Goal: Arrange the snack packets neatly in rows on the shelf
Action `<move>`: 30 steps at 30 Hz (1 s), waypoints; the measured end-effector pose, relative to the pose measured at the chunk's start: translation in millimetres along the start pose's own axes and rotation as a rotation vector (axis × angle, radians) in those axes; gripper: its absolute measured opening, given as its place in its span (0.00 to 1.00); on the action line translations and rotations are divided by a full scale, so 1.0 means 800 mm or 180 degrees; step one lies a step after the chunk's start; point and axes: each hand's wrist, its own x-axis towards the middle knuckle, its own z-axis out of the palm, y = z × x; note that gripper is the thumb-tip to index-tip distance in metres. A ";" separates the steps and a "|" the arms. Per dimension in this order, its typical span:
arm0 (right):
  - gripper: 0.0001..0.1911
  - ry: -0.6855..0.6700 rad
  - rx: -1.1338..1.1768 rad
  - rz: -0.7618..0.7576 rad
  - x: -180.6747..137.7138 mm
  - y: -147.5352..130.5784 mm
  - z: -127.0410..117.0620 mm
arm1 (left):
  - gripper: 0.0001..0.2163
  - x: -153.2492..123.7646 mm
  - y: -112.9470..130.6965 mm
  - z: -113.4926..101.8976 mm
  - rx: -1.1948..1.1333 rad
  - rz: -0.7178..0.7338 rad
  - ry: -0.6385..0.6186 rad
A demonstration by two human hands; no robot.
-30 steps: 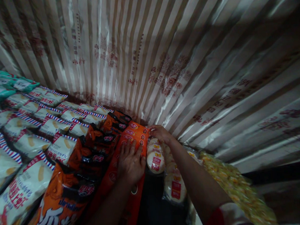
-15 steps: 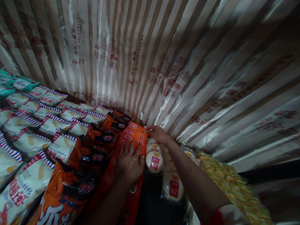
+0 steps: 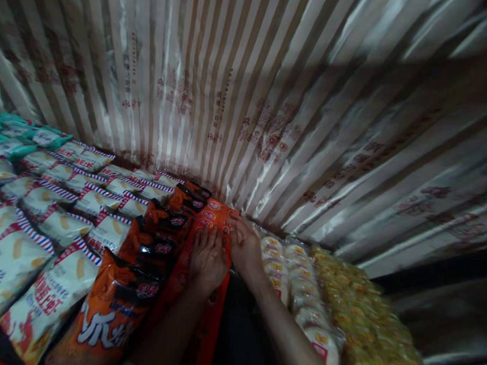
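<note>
Orange packet strip [image 3: 213, 213] is pressed flat under splayed left hand [image 3: 206, 259] and touched at its edge by half-curled right hand [image 3: 244, 248] — seemingly kept snug against orange bags [image 3: 149, 248].

This looks like a small shop or market stall. Rows of identical packaged snacks fill the display: white snack bags [image 3: 63, 225] at 9 o'clock, orange bags [image 3: 112, 312] beside them, wrapped round cakes [image 3: 290, 272] at 4 o'clock. A striped satin cloth [image 3: 264, 95] hangs behind at 12 o'clock.

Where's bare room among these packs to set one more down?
Only the dark gap between the orange strip and the round cakes, on the near side. Left of the strip the bags overlap tightly; yellow packs crowd beyond the cakes.
</note>
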 end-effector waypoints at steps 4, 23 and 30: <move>0.16 -0.0111 0.0146 0.0100 -0.071 -0.026 0.003 | 0.21 0.000 -0.004 -0.005 0.0014 0.0131 -0.0217; 0.18 0.0096 -0.0216 0.0281 -0.215 -0.049 0.021 | 0.21 0.004 -0.006 -0.008 -0.0171 -0.0073 -0.0163; 0.22 -0.0350 -0.0500 -0.0064 -0.202 -0.065 0.006 | 0.20 0.009 -0.008 -0.010 -0.0199 -0.0105 -0.0318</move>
